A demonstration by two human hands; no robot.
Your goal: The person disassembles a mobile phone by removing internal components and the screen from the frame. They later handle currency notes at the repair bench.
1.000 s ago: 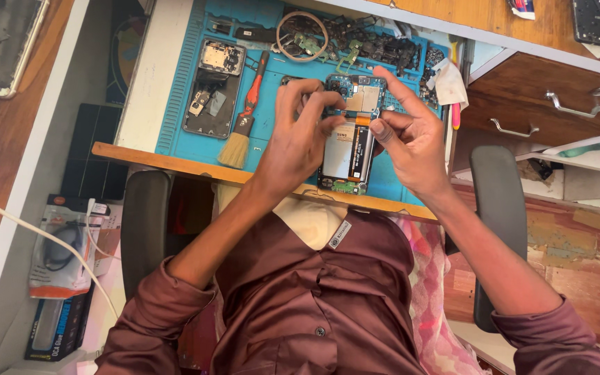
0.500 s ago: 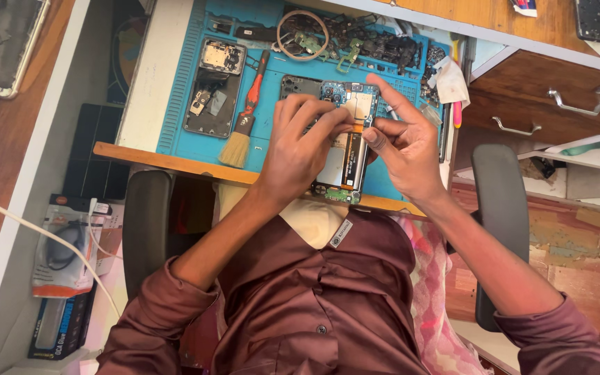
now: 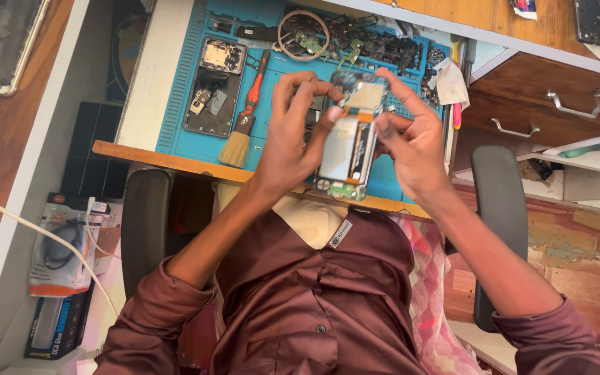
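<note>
I see the opened phone (image 3: 346, 142) lying lengthwise between my hands, left hand (image 3: 293, 132) and right hand (image 3: 411, 142) each clasping one long edge above the blue mat (image 3: 175, 104).

There is one view only, from a camera worn on the person's head. It looks steeply down and seems turned upside down, since the maroon button-up shirt (image 3: 314, 298) fills the lower frame while the blue ribbed repair mat (image 3: 175, 83) on the worktop (image 3: 144, 76) lies above it. The camera sits close over both hands, and the black padded chair armrests (image 3: 144, 236) flank the body on either side.
</note>
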